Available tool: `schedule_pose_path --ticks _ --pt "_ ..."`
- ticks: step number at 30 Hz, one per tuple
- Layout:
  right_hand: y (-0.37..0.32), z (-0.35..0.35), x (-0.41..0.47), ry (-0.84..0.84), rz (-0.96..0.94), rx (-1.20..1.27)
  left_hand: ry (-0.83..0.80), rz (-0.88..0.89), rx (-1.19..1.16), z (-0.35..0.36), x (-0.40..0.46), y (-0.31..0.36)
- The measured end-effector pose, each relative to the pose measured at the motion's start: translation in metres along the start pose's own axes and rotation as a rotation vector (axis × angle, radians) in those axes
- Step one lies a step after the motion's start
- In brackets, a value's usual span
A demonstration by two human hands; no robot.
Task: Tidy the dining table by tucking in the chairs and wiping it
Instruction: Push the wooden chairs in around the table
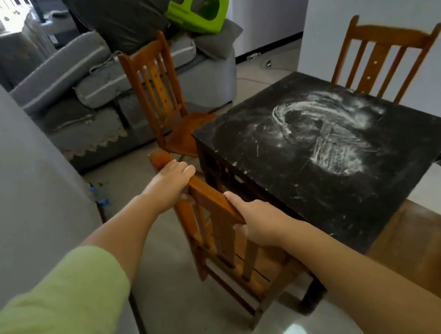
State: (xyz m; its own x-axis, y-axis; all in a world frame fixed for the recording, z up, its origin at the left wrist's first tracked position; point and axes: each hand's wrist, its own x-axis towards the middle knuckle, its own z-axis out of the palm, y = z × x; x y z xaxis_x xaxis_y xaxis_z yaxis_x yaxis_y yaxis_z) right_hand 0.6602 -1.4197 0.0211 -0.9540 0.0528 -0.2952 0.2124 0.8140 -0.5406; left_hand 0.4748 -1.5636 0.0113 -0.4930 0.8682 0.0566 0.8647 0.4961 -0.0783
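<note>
So both hands are on the top rail of the nearest wooden chair (222,241): the left hand (168,185) is curled over the rail's far end, the right hand (257,223) is clamped on its near end. That chair sits at the table's near-left edge, seat partly under it. The black dining table (238,141) has a white powdery smear (332,134) mid-top. No readable writing or labels anywhere.

Chairs (208,206): varnished glossy wood. Table top (252,138): matt black, white powdery smears. Floor (177,303): polished, reflective.
</note>
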Motion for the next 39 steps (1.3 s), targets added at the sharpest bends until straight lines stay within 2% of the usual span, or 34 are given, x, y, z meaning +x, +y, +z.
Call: schedule_pose_path --ticks 6,15,19,21,23,27,29,35,39 --pt "0.007 0.006 0.014 -0.124 -0.058 -0.069 -0.017 -0.092 -0.132 0.027 -0.025 -0.005" --pt "0.006 0.013 0.011 -0.105 -0.029 -0.084 -0.022 -0.103 -0.087 0.032 -0.029 -0.003" --pt "0.008 0.007 0.014 -0.146 0.003 -0.079 -0.184 0.000 -0.062 0.013 -0.020 -0.004" --pt "0.008 0.001 0.017 -0.099 0.036 -0.030 -0.301 0.109 -0.080 -0.002 -0.011 0.000" --pt "0.010 -0.012 0.028 -0.019 0.083 -0.017 -0.294 0.158 -0.149 -0.013 0.002 0.003" --pt "0.012 -0.040 0.067 0.145 0.133 -0.222 -0.110 0.076 -0.293 -0.028 0.032 -0.014" --pt "0.007 -0.053 0.092 0.212 0.113 -0.234 -0.072 -0.007 -0.312 -0.031 0.045 -0.032" --pt "-0.021 -0.076 0.186 0.180 -0.022 -0.301 -0.015 -0.180 -0.212 -0.030 0.072 -0.106" --pt "-0.045 -0.072 0.249 0.162 -0.072 -0.336 -0.057 -0.276 -0.194 -0.017 0.084 -0.160"
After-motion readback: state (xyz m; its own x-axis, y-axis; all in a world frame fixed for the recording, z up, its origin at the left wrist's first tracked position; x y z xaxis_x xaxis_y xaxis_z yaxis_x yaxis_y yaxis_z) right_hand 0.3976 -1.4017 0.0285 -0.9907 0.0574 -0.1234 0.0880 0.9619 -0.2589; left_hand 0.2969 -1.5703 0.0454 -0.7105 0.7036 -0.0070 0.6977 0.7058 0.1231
